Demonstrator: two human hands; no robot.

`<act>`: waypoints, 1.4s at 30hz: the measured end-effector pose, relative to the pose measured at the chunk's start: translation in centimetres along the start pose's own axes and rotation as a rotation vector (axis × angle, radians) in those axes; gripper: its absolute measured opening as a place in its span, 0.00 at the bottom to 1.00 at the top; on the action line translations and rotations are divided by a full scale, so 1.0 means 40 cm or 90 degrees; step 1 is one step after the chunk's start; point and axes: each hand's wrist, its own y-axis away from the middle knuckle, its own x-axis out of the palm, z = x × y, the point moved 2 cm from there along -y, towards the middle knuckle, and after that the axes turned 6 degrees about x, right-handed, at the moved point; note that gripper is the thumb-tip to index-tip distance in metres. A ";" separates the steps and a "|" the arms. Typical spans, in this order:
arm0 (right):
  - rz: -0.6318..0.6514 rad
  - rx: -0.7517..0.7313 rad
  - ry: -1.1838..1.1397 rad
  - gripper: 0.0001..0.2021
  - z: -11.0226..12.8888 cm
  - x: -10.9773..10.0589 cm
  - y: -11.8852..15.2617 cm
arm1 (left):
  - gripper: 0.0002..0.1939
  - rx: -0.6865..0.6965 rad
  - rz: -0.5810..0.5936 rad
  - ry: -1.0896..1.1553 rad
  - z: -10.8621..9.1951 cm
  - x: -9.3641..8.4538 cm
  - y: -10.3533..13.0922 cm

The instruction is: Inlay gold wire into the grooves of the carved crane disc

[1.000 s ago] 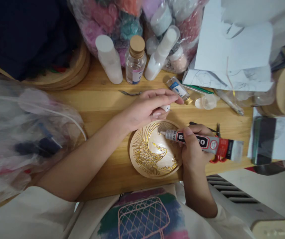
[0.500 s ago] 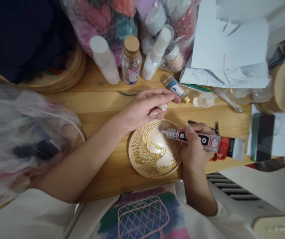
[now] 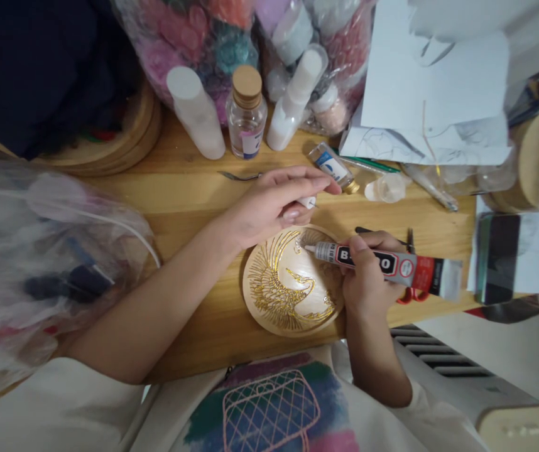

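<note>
In my right hand (image 3: 368,276) is a glue tube (image 3: 408,270) with a grey, black and red label, held tilted with its nozzle pointing left. The nozzle tip is over the upper part of a round wooden plaque (image 3: 262,320), at or just above its surface. Raised gold lines (image 3: 298,282) form a bird with a spread wing on the plaque. My left hand (image 3: 283,198) rests just beyond the plaque's far edge. Its curled fingers hold a small white cap (image 3: 307,202) with a thin pin sticking out. Part of the plaque's right side is hidden by my right hand.
Behind my hands stand a white bottle (image 3: 198,116), a cork-topped glass bottle (image 3: 247,119) and a spray bottle (image 3: 295,103). A small labelled vial (image 3: 333,168) lies near my left fingertips. Red-handled scissors (image 3: 413,296), a phone (image 3: 496,260) and papers (image 3: 434,81) are on the right.
</note>
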 end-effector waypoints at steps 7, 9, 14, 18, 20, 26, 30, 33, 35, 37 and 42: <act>0.001 -0.004 -0.004 0.13 0.004 0.001 0.000 | 0.16 0.012 0.011 0.006 0.001 -0.001 0.000; -0.009 -0.006 -0.024 0.13 0.003 0.003 -0.001 | 0.16 0.014 0.013 0.006 0.002 0.000 0.001; -0.034 0.003 -0.042 0.13 -0.002 0.004 -0.003 | 0.14 0.010 0.015 -0.006 0.004 -0.003 0.002; -0.016 -0.005 -0.008 0.14 -0.001 0.002 -0.003 | 0.13 0.020 0.019 -0.013 0.005 -0.007 0.001; -0.005 -0.008 0.001 0.14 0.000 0.001 -0.002 | 0.13 0.020 0.017 -0.012 0.005 -0.008 0.001; 0.014 -0.011 -0.018 0.14 -0.004 0.000 0.000 | 0.14 0.016 0.016 -0.003 0.003 -0.003 0.001; -0.007 -0.022 -0.032 0.14 -0.006 0.000 0.000 | 0.14 0.014 0.016 0.003 0.003 -0.002 0.002; 0.009 -0.017 -0.036 0.13 -0.005 0.001 0.000 | 0.14 0.016 0.015 0.002 0.004 -0.003 0.002; 0.011 -0.018 -0.033 0.13 -0.003 0.001 0.000 | 0.14 0.019 0.020 0.008 0.004 -0.003 0.001; 0.012 -0.021 -0.030 0.12 -0.001 0.000 0.000 | 0.14 0.021 0.025 0.014 0.004 -0.003 0.001; 0.015 -0.021 -0.038 0.11 0.002 -0.002 0.000 | 0.12 0.016 0.014 -0.002 0.005 -0.006 0.001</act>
